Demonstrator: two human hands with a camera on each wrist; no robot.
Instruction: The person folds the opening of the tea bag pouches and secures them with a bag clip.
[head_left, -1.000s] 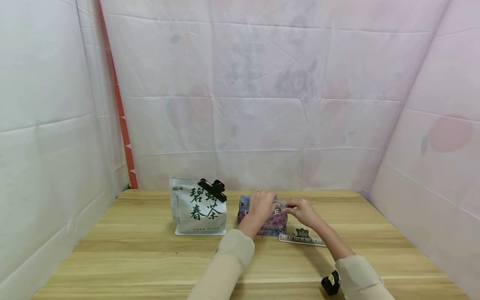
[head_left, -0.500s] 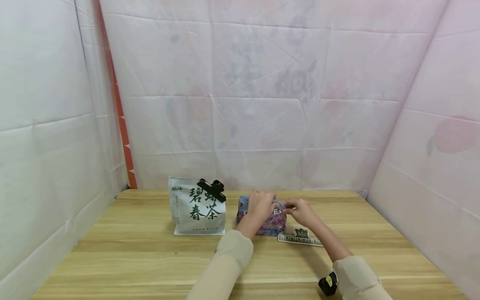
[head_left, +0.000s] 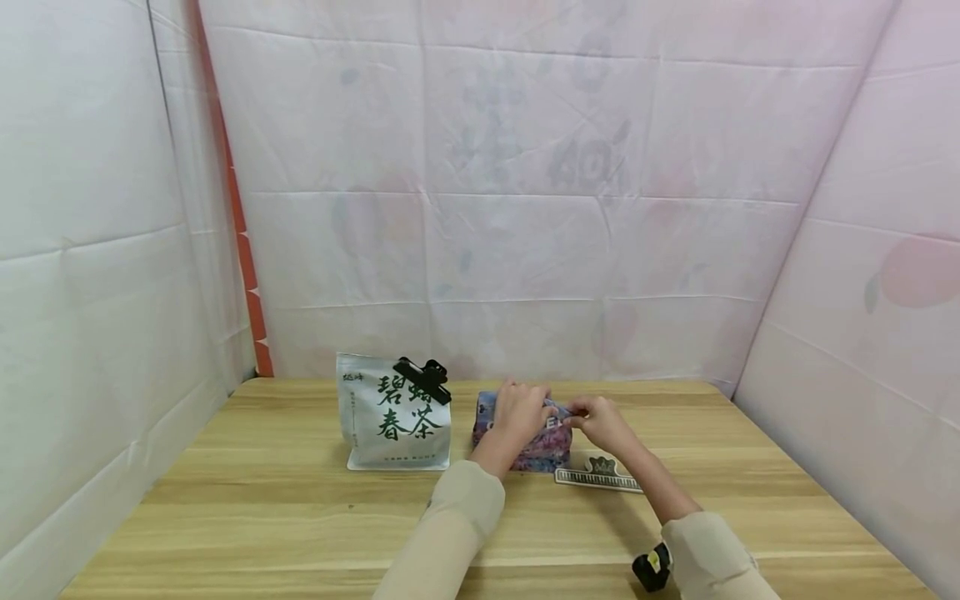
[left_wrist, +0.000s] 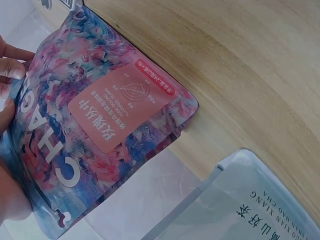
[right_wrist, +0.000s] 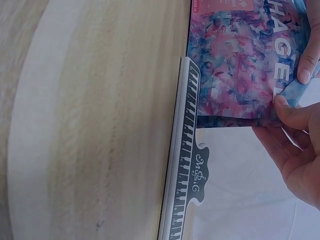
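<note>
A pink-and-blue tea pouch [head_left: 547, 448] stands toward the back of the table; large white letters and a pink label [left_wrist: 117, 107] show in the left wrist view. At its top edge, which looks folded over, my left hand [head_left: 521, 415] grips the middle and covers part of the lettering. My right hand [head_left: 606, 423] pinches the top right corner between thumb and fingers, as the right wrist view shows [right_wrist: 295, 145]. Close to the pouch's lower right, a long sealing clip with a piano-key pattern [head_left: 600, 476] lies on the table.
Left of the hands stands a silver-white tea pouch [head_left: 393, 421] with a black clip [head_left: 424, 380] set aslant on its top right corner. A small black object with a yellow patch [head_left: 651, 568] lies beside my right sleeve. White cloth walls [head_left: 510, 250] enclose the table [head_left: 300, 517].
</note>
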